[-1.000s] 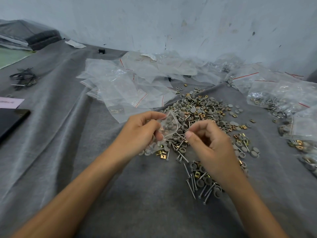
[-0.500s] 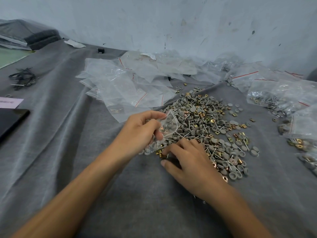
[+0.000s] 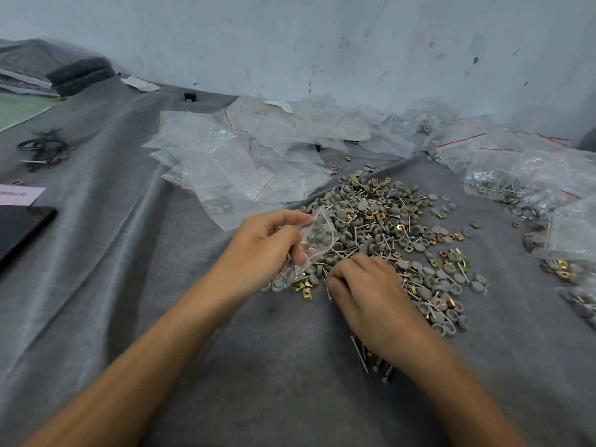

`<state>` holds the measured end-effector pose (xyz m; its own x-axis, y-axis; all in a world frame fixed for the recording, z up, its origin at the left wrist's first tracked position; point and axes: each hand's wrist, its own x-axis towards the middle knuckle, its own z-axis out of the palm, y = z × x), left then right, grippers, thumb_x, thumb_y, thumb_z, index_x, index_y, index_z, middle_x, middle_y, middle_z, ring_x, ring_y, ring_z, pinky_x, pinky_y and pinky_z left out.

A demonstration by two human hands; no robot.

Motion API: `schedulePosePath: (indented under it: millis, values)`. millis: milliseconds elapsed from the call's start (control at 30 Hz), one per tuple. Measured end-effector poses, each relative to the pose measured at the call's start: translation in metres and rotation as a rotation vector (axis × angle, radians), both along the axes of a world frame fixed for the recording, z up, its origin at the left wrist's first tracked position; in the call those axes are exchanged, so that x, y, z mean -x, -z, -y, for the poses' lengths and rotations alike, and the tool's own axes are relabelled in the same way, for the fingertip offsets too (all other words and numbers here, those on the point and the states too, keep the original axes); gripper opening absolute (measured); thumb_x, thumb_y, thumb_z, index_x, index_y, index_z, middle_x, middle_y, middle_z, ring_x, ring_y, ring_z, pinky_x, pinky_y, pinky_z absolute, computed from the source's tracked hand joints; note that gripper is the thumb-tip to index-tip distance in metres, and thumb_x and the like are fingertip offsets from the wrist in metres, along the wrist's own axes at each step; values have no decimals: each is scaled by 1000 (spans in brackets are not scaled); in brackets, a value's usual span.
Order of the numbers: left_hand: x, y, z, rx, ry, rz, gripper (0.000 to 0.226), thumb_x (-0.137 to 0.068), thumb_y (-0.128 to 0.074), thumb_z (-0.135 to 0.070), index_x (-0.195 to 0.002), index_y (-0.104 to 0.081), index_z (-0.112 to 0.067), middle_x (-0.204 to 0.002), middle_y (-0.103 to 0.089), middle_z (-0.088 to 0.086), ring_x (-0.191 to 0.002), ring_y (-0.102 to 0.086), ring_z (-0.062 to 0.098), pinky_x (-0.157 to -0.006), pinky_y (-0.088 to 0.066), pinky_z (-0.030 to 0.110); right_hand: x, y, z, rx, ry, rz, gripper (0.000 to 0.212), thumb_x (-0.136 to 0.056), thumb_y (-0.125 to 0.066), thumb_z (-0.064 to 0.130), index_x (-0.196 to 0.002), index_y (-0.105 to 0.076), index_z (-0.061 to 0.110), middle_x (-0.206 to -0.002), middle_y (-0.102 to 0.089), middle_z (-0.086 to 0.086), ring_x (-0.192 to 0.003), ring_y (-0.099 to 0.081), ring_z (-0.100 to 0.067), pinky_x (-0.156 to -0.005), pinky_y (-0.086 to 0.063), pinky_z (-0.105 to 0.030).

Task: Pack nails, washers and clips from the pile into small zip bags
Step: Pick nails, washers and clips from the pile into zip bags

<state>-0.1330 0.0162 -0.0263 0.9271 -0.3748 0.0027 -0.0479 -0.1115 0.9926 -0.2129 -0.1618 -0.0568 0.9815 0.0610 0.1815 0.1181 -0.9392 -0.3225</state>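
Observation:
A pile of grey washers, brass clips and nails (image 3: 383,230) lies on the grey cloth (image 3: 135,285) in the middle. My left hand (image 3: 264,250) grips a small clear zip bag (image 3: 317,237) at the pile's near left edge; a few grey and brass parts show inside it. My right hand (image 3: 371,291) lies knuckles up on the pile's near edge, its fingers curled down onto nails (image 3: 329,285). What the fingertips hold is hidden.
Empty zip bags (image 3: 232,162) lie in a heap behind the pile. Filled bags (image 3: 522,175) sit along the right side. A black phone (image 3: 19,230) and a paper slip (image 3: 19,193) lie far left, black ties (image 3: 45,150) beyond. A wall stands behind.
My right hand dropped from near the bag's mouth onto the pile's near edge, then curled its fingers there. My left hand kept the bag almost still.

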Motion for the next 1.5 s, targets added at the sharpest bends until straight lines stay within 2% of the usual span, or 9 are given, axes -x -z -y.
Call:
schedulePosePath:
  millis: [233, 667, 833, 1000, 1100, 1200, 1267, 1367, 1500]
  values:
    - [0, 1, 0, 5, -1, 8, 32, -96, -49, -7, -110, -71, -26, -60, -66, 0, -49, -46, 9, -44, -38, 20, 3, 0, -6, -72, -56, 21, 14, -97, -57, 45, -105, -62, 34, -105, -51, 15, -104, -40, -10, -93, -35, -32]
    - [-1, 4, -1, 2, 8, 14, 31, -96, -50, -9, -110, -71, -27, -62, -67, 1, -49, -47, 8, -45, -39, 19, -1, -1, -6, 8, 5, 59, 26, -102, -47, 44, -108, -67, 29, -103, -57, 13, -100, -45, -14, -93, -35, -35]
    - [3, 3, 0, -40, 25, 27, 32, -96, -50, -9, -106, -71, -31, -61, -68, 0, -47, -45, 9, -44, -38, 19, -1, -15, 18, -270, 142, 151, 24, -96, -48, 51, -84, -60, 33, -88, -56, 17, -87, -52, -6, -74, -38, -30]
    - [9, 4, 4, -118, 133, 89, 31, -97, -51, -11, -112, -70, -31, -63, -69, -2, -49, -47, 4, -48, -37, 17, 1, -22, 19, -730, 111, 199, 15, -100, -58, 40, -90, -67, 33, -73, -57, 20, -65, -52, -1, -61, -41, -17]
    - [10, 3, 4, -127, 135, 98, 30, -98, -52, -11, -111, -69, -31, -62, -69, -3, -49, -50, 2, -53, -38, 23, 3, -25, 11, -667, 8, 204, 23, -102, -58, 20, -100, -73, 38, -100, -63, 15, -87, -60, -4, -71, -45, -15]
    - [12, -1, 1, -101, 155, 95, 26, -96, -55, -16, -108, -72, -30, -59, -66, -3, -49, -50, 1, -54, -39, 23, 5, -24, 9, -447, -28, 159, 52, -91, -56, -9, -105, -74, 38, -141, -45, 9, -123, -45, -9, -99, -33, -14]
    - [15, -7, -1, -53, 200, 72, 26, -87, -56, -22, -103, -76, -28, -55, -63, -3, -46, -50, 0, -48, -39, 15, 7, -24, 8, -366, -72, 130, 52, -87, -62, -8, -107, -73, 39, -152, -38, 11, -133, -37, -12, -108, -29, -21]
    - [19, -16, -4, 55, 242, 64, 27, -84, -59, -24, -101, -79, -25, -60, -66, -3, -54, -54, 5, -54, -42, 18, 8, -26, 2, -516, -153, 156, 28, -86, -77, 6, -100, -75, 30, -137, -56, 11, -132, -49, -10, -109, -42, -39]
    - [25, -26, -13, 177, 222, 111, 40, -80, -65, -50, -111, -75, -27, -82, -71, -4, -70, -60, 10, -66, -47, 29, 8, -31, 2, -737, -181, 294, 12, -85, -81, 22, -95, -75, 24, -104, -71, 7, -105, -68, -18, -90, -53, -37]
